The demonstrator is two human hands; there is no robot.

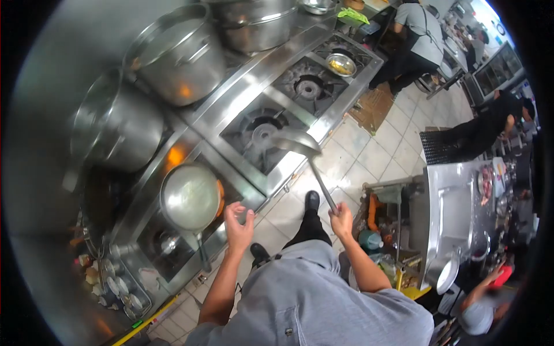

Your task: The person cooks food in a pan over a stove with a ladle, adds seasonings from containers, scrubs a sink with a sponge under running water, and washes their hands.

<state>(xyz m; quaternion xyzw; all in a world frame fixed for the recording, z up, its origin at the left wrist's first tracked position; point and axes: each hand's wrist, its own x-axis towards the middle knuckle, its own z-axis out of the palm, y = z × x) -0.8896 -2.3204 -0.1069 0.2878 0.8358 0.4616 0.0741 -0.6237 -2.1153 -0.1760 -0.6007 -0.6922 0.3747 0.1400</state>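
From my place, I see the right hand (341,218) closed around a long-handled utensil (297,142), held over the front edge of the stove (245,86). The left hand (239,226) is empty, its fingers loosely curled, near the pan (190,197) on the stove. Tall pots (173,72) block the back; a bowl (340,64) stands farther along.
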